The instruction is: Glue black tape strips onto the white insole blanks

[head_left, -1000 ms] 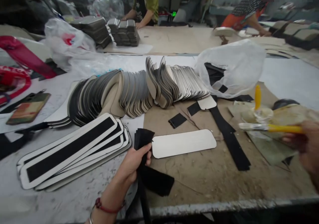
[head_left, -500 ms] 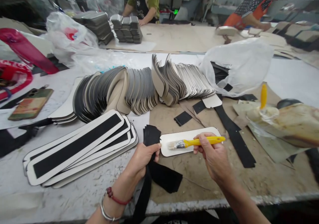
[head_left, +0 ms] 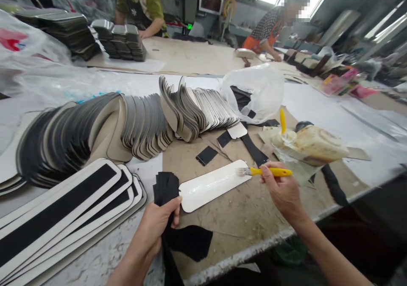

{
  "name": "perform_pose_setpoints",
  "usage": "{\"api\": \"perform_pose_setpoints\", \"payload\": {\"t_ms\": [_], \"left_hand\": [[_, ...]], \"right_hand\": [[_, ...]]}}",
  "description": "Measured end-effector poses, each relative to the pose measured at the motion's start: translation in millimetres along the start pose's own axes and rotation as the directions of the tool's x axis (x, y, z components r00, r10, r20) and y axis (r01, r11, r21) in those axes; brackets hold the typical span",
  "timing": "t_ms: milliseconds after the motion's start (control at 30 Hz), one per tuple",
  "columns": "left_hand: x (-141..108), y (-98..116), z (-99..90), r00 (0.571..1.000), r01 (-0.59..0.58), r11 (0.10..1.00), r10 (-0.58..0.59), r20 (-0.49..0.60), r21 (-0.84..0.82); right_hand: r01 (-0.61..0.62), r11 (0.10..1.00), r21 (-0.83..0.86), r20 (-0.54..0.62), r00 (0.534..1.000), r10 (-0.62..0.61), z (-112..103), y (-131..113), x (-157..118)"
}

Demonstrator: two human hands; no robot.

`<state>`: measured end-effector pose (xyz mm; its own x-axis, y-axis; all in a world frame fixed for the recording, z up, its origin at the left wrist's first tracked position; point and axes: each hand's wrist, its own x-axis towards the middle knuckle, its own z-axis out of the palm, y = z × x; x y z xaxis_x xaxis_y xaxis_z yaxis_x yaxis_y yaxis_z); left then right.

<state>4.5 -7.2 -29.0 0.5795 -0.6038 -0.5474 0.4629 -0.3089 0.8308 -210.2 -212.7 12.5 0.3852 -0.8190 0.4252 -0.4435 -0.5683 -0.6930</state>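
Observation:
In my right hand (head_left: 280,188) is a yellow-handled paintbrush (head_left: 270,172), its pale bristles resting on the right end of a long white panel (head_left: 213,186) with rounded corners. A wet shine runs along the panel's middle. My left hand (head_left: 162,218) grips a bundle of black fabric strips (head_left: 165,188), with the thumb at the panel's left end. Lower ends of the strips hang down over the table edge. To the left, finished-looking white panels (head_left: 63,209) with black strips down their middles lie fanned in a stack.
A long row of curved grey and white pieces (head_left: 143,124) leans across the table. Behind the brush lies a stained, yellowish container (head_left: 318,144) with another yellow handle (head_left: 282,120) beside it. A plastic bag (head_left: 263,91) holds black pieces. Two people (head_left: 140,10) work at the far table.
My right hand has drawn the brush rightward along the white panel to its far end. The view has turned right. My left hand still holds the black strips.

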Motion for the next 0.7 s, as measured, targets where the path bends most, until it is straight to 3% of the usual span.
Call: {"api": "perform_pose_setpoints", "payload": {"t_ms": [167, 300, 500, 600, 700], "left_hand": [[5.8, -10.2, -2.7, 1.0, -0.02, 1.0, 0.02, 0.007, -0.007], [6.4, -14.1, -3.4, 1.0, -0.011, 1.0, 0.011, -0.001, -0.013], [0.9, -8.4, -3.9, 0.999, 0.02, 0.999, -0.019, 0.04, -0.026], [-2.2, -2.6, -3.6, 0.999, 0.021, 1.0, -0.02, 0.037, -0.021], [-4.4, 1.4, -3.3, 0.999, 0.033, 0.999, -0.032, 0.039, -0.03]], "right_hand": [[0.155, 0.978, -0.137, -0.022, 0.987, -0.159, -9.8, 2.5, 6.4], [0.305, 0.936, -0.174, 0.02, 0.952, -0.306, -4.1, -9.2, 2.3], [0.229, 0.969, -0.093, 0.064, 0.972, -0.224, -3.3, -17.6, 0.0], [0.314, 0.94, -0.133, 0.037, 0.949, -0.312, -3.3, -16.1, 0.5], [0.362, 0.931, -0.046, 0.092, 0.93, -0.357, 7.7, -22.6, -10.6]]}}
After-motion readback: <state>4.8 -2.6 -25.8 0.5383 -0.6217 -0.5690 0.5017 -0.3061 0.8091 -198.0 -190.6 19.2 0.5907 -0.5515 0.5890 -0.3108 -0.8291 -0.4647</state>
